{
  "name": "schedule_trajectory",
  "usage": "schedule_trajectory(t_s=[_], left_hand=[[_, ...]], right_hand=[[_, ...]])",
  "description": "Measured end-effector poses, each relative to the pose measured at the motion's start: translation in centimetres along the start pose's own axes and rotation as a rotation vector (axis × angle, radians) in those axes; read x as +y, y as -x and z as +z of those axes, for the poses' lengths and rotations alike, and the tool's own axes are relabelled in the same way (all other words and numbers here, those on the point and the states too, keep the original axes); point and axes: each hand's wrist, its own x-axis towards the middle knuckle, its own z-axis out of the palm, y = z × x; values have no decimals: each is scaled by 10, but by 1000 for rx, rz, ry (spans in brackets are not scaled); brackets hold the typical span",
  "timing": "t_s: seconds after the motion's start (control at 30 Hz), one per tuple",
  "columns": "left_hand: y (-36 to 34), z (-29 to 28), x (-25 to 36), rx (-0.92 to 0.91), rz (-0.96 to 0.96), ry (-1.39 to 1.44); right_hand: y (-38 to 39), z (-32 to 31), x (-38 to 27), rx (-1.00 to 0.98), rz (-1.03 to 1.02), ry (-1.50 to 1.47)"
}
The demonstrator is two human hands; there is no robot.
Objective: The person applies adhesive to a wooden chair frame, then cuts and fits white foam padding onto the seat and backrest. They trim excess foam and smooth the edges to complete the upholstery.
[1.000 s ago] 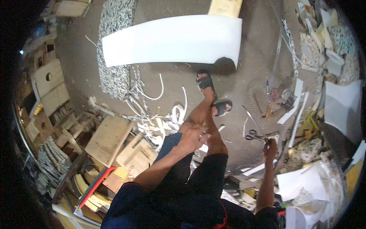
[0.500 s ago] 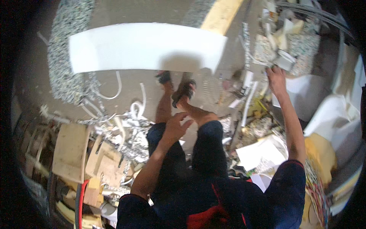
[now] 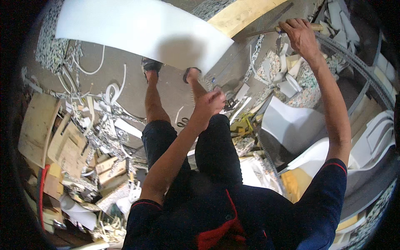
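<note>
Fingers of the right hand (image 3: 301, 40) close around one wooden-handled tool (image 3: 317, 27)

Grey, scuffed floor (image 3: 135, 98) stretches beneath everything, with pale and speckled offcuts (image 3: 100, 132), too many to count, heaped on both sides of the person. Across its far part lies one long, smooth white panel (image 3: 121, 25) with a dark shadow on it; two feet in dark sandals (image 3: 151, 66) are at its near edge. One slab of black-and-white speckled foam (image 3: 52, 50) lies by the panel's left end, and one pale yellow flat strip (image 3: 250, 14) shows behind its right end. On the right stands one curved white sheet (image 3: 287, 118), near a grey curved strip (image 3: 352, 58). Two light wooden boards (image 3: 38, 127) lean at the left, above one thin red bar (image 3: 43, 196).

Both forearms and the legs block part of the middle. The tool is at the upper right, beyond the panel's right corner, its thin shaft pointing left. The left hand (image 3: 209, 104) hovers above a knee, fingers bent and blurred; whether they press together cannot be told. Smallest is one dark, double-looped handle (image 3: 182, 121) beside the left forearm.
</note>
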Motion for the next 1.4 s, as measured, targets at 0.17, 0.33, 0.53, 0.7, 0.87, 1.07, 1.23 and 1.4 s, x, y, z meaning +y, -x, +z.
schedule_trajectory(t_s=[0.17,0.33,0.53,0.7,0.87,1.07,1.23,1.4], left_hand=[[-51,59,2,100,91,475],[-87,86,19,132,163,787],[-106,94,47,147,287,977],[-115,96,52,146,323,1078],[-118,101,56,184,314,1135],[-118,100,57,216,334,1120],[-120,104,58,236,352,1139],[-121,103,56,235,372,1149]], right_hand=[[-26,5,12,23,-151,61],[-37,-10,8,30,-172,2],[-46,-17,4,7,-212,33],[-44,-25,10,-3,-217,-8],[-43,-19,10,-7,-198,-6],[-40,-11,9,-37,-204,-55],[-35,-17,19,-19,-198,-163],[-45,-24,-6,2,-225,-98]])
